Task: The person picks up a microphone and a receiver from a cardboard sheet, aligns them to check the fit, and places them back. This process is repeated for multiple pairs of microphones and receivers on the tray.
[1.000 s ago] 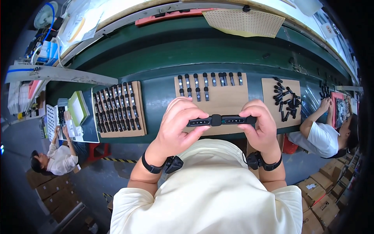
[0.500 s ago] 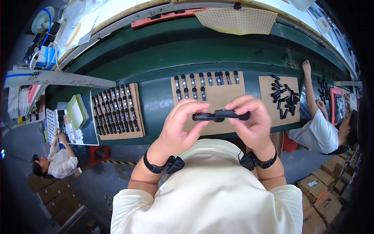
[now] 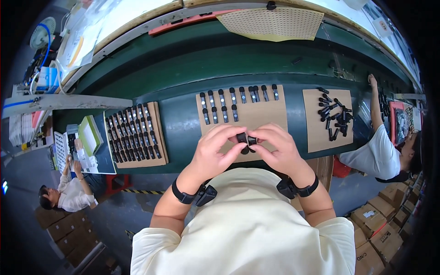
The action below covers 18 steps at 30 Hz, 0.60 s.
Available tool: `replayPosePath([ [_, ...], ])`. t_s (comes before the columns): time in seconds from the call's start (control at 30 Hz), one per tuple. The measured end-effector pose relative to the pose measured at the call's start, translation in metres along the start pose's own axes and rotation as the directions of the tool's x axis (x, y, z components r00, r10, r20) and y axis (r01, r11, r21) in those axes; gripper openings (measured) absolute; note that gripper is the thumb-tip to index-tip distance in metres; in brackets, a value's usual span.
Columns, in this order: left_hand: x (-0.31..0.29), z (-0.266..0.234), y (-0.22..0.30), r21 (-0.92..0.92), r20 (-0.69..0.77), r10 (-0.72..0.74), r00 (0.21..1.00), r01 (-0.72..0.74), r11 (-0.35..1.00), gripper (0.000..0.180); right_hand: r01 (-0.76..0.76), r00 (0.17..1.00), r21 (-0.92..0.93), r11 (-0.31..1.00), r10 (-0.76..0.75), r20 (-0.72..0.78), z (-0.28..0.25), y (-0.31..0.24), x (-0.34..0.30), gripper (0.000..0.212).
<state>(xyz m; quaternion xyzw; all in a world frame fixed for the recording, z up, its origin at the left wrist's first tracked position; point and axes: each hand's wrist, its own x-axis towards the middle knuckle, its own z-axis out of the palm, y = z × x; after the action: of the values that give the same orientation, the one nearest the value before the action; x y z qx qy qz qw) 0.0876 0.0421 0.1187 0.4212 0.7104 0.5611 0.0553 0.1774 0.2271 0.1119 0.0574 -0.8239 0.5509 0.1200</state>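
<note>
In front of my chest, over the near edge of a cardboard sheet, both hands are closed at the fingertips. My left hand [image 3: 219, 150] pinches a small black clip-on microphone [image 3: 241, 137] between thumb and fingers. A second black microphone [image 3: 252, 140] is in the pinch of my right hand [image 3: 276, 147]. The two pieces are side by side, seen nearly end-on, with dark rounded foam tips below them; fingers hide most of their bodies. Beyond my hands, similar microphones [image 3: 233, 96] with foam tips lie in two rows on the cardboard sheet [image 3: 266, 112].
To the left, another cardboard sheet [image 3: 161, 137] carries dense microphone rows. To the right, a sheet [image 3: 316, 137] holds a loose pile of black pieces [image 3: 337, 114]. One person [image 3: 68, 188] sits at left, another [image 3: 373, 151] reaches over the bench at right. A metal post [image 3: 68, 103] juts in.
Both hands have drawn closer together, the right moving left. The two microphones have turned from lying lengthwise end to end to facing me end-on, side by side.
</note>
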Motion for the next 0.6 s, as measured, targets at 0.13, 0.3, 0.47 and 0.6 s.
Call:
replayPosePath([
  [0.13,-0.020,0.035,-0.051,0.023,0.038,-0.255,0.966,0.254,0.967,0.034,-0.161,0.987,-0.037,0.986,0.161,0.018,0.007,0.054,-0.021,0.026],
  [0.3,-0.026,0.074,-0.106,0.220,0.000,-0.350,0.937,0.341,0.914,0.026,-0.259,0.965,-0.113,0.959,0.261,0.006,0.018,0.122,-0.030,0.025],
  [0.47,-0.022,0.096,-0.143,0.407,-0.046,-0.164,0.985,0.168,0.898,0.019,-0.055,0.998,-0.331,0.942,0.044,-0.040,0.022,0.165,-0.020,0.021],
  [0.6,-0.037,0.110,-0.162,0.529,0.021,-0.075,0.997,0.053,0.847,0.018,0.046,0.999,-0.432,0.901,-0.041,0.021,0.026,0.183,-0.024,0.024],
])
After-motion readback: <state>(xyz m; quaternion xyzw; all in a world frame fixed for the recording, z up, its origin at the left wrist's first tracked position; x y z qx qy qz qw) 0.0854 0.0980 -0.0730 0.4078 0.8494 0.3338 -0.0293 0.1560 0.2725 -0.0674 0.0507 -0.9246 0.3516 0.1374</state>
